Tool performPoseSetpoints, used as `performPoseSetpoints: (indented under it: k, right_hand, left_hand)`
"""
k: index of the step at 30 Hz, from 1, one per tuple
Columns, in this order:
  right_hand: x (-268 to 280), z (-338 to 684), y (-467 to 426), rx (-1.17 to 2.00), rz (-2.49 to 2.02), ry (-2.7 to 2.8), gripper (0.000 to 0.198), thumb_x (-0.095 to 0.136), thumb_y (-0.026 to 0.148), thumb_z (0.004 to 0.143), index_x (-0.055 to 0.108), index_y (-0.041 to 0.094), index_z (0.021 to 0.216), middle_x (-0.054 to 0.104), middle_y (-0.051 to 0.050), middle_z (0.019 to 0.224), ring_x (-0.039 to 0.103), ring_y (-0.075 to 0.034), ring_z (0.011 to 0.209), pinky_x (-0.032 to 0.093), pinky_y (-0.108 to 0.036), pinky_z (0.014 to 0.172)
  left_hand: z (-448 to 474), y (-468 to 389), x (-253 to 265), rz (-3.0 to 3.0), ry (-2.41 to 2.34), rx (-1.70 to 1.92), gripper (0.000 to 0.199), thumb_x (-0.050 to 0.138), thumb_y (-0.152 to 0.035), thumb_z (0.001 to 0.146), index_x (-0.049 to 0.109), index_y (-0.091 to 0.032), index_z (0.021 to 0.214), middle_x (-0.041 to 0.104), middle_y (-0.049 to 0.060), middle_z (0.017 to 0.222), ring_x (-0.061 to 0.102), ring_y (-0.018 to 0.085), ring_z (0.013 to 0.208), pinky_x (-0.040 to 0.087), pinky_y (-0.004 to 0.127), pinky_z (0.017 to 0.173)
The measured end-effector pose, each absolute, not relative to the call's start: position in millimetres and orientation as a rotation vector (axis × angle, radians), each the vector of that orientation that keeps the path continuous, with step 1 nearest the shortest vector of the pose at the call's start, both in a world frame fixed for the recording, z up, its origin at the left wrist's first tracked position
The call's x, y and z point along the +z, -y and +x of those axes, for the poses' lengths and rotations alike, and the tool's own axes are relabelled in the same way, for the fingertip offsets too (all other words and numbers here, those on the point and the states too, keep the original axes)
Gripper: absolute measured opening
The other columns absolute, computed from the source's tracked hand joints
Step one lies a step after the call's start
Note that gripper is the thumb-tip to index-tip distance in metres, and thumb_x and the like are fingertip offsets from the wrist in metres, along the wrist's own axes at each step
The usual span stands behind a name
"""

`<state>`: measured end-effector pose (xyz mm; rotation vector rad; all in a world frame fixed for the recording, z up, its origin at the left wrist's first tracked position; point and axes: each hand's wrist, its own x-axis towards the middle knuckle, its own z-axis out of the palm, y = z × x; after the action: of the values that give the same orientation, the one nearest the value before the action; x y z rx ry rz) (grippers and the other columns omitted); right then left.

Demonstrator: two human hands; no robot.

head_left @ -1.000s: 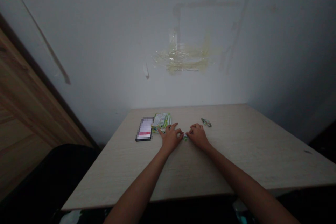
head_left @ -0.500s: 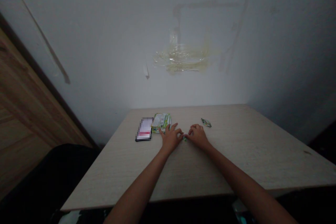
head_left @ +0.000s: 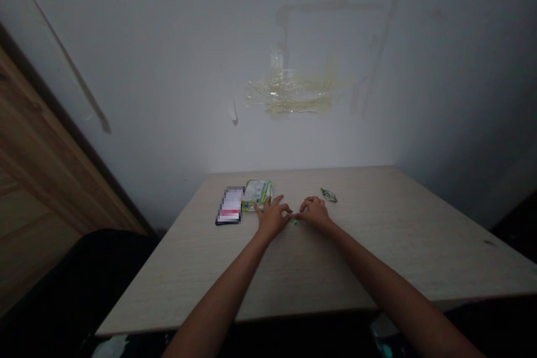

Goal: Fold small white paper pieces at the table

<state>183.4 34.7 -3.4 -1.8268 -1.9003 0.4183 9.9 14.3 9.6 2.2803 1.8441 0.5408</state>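
Note:
My left hand (head_left: 273, 218) rests on the table, thumb and index finger pinched together, the other fingers spread toward the green-and-white packets. Opposite it, my right hand (head_left: 314, 213) pinches with its fingers curled. Between the two pinches is a small green-and-white folded wrapper (head_left: 294, 221), mostly covered by the fingertips. Green-and-white printed packets (head_left: 257, 192) lie flat beyond my left hand, which overlaps their near edge in view. Past my right hand lies another small folded green wrapper (head_left: 329, 195), apart from the fingers.
A phone (head_left: 230, 205) with a blurred-out screen lies left of the packets. The pale wooden table (head_left: 293, 279) meets a wall with clear tape (head_left: 289, 95) stuck on it. A black chair back (head_left: 96, 268) stands at the left, near a wooden door (head_left: 37, 168).
My right hand has shifted slightly left and its fingers have curled a little differently. My left hand stays nearly still, and both keep pinching the small wrapper.

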Motion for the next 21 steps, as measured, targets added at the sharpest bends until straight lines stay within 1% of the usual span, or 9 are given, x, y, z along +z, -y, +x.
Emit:
performPoseSetpoints:
  k: [3, 7, 10, 13, 16, 21]
  right_hand:
    - [-3, 183, -35, 0.43, -1.825, 1.905, 0.031, 0.077, 0.047, 0.069, 0.073, 0.022, 0.085, 0.053, -0.01, 0.122, 0.041, -0.029, 0.121, 0.03, -0.036, 0.101]
    - [-4, 184, -36, 0.436, -1.817, 1.901, 0.03, 0.077, 0.046, 0.069, 0.073, 0.022, 0.086, 0.053, -0.01, 0.122, 0.04, -0.028, 0.122, 0.03, -0.036, 0.101]
    - [-4, 185, -37, 0.446, -1.813, 1.901, 0.03, 0.078, 0.043, 0.069, 0.072, 0.021, 0.088, 0.053, -0.01, 0.121, 0.04, -0.028, 0.122, 0.03, -0.035, 0.101]
    - [-5, 187, -38, 0.46, -1.813, 1.894, 0.029, 0.078, 0.041, 0.068, 0.072, 0.022, 0.088, 0.053, -0.009, 0.12, 0.041, -0.027, 0.121, 0.031, -0.035, 0.1]
    - [-4, 188, -39, 0.469, -1.813, 1.892, 0.028, 0.079, 0.04, 0.067, 0.072, 0.022, 0.088, 0.053, -0.008, 0.12, 0.041, -0.027, 0.121, 0.032, -0.034, 0.099]
    - [0, 185, -39, 0.489, -1.863, 1.877, 0.028, 0.08, 0.036, 0.066, 0.073, 0.024, 0.09, 0.054, -0.007, 0.122, 0.042, -0.027, 0.12, 0.032, -0.034, 0.099]
  left_hand:
    - [11, -15, 10, 2.317, -1.836, 0.539, 0.021, 0.061, -0.052, 0.083, 0.069, -0.039, 0.098, 0.04, -0.007, 0.151, 0.02, 0.035, 0.144, 0.0, 0.077, 0.106]
    - [12, -15, 11, 2.323, -1.849, 0.536, 0.023, 0.061, -0.053, 0.083, 0.068, -0.039, 0.1, 0.041, -0.004, 0.151, 0.021, 0.035, 0.144, -0.001, 0.078, 0.105]
    - [11, -14, 12, 2.302, -1.845, 0.522, 0.025, 0.061, -0.051, 0.082, 0.067, -0.041, 0.104, 0.039, -0.003, 0.152, 0.019, 0.035, 0.145, 0.001, 0.077, 0.106]
    - [8, -13, 14, 2.278, -1.845, 0.505, 0.023, 0.061, -0.05, 0.082, 0.069, -0.042, 0.102, 0.037, -0.005, 0.153, 0.018, 0.035, 0.145, 0.002, 0.076, 0.107]
    - [4, -14, 15, 2.254, -1.846, 0.455, 0.023, 0.06, -0.051, 0.083, 0.069, -0.044, 0.103, 0.035, -0.006, 0.155, 0.016, 0.037, 0.146, 0.001, 0.076, 0.106]
    - [-2, -15, 18, 2.257, -1.836, 0.375, 0.026, 0.058, -0.052, 0.083, 0.067, -0.049, 0.107, 0.028, -0.006, 0.158, 0.011, 0.039, 0.147, 0.0, 0.078, 0.104]
